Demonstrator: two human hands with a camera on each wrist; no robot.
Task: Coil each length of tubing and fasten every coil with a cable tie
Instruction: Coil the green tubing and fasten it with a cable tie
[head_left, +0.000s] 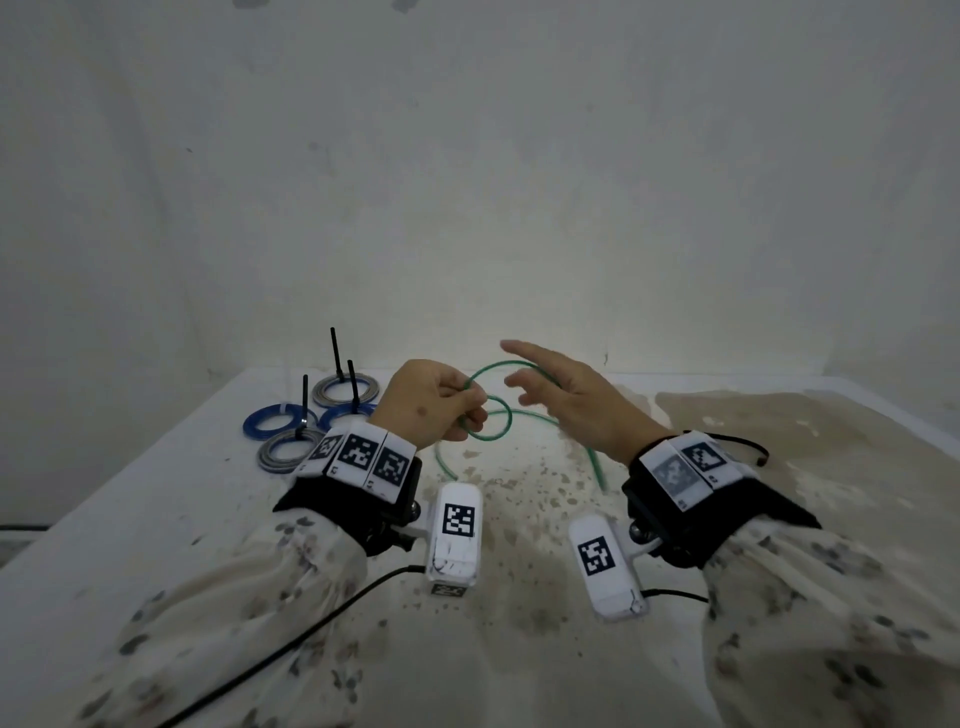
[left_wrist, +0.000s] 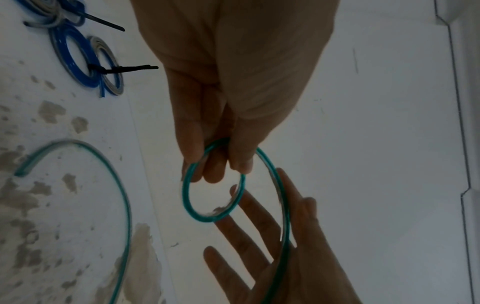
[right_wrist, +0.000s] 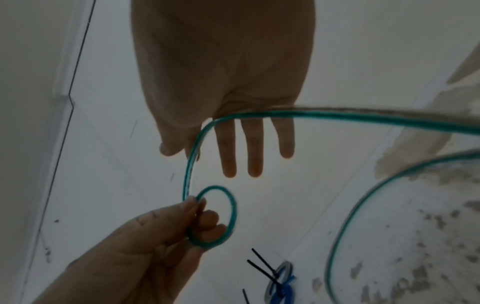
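Coils already finished sit in a cluster at about ten o'clock from your hands: four flat rings, two blue coils (head_left: 270, 422) and two grey coils (head_left: 340, 391), with stiff black cable ties (head_left: 335, 354) standing up from three of them, so by my reading most of the job is behind you. What remains is the green tubing (head_left: 488, 421), and it has barely begun. Your left hand (head_left: 431, 405) pinches one small loop of it between thumb and curled fingers, held above the table (head_left: 831, 467), while your right hand (head_left: 576, 400) is flat and spread, fingers straight and apart, with the next run of tubing draped across the base of them and clamped by nothing. From there the free length arcs down and trails over the table toward five o'clock. One more black cable tie (head_left: 737, 446) seems to lie just beyond your right wrist, at three o'clock; it probably serves this last coil. The tubing is thin, glossy and translucent, springy enough to hold a round curve unaided, so I expect it to fight a tight winding. The tabletop is white and matte, blotched with brownish stains across its right half.
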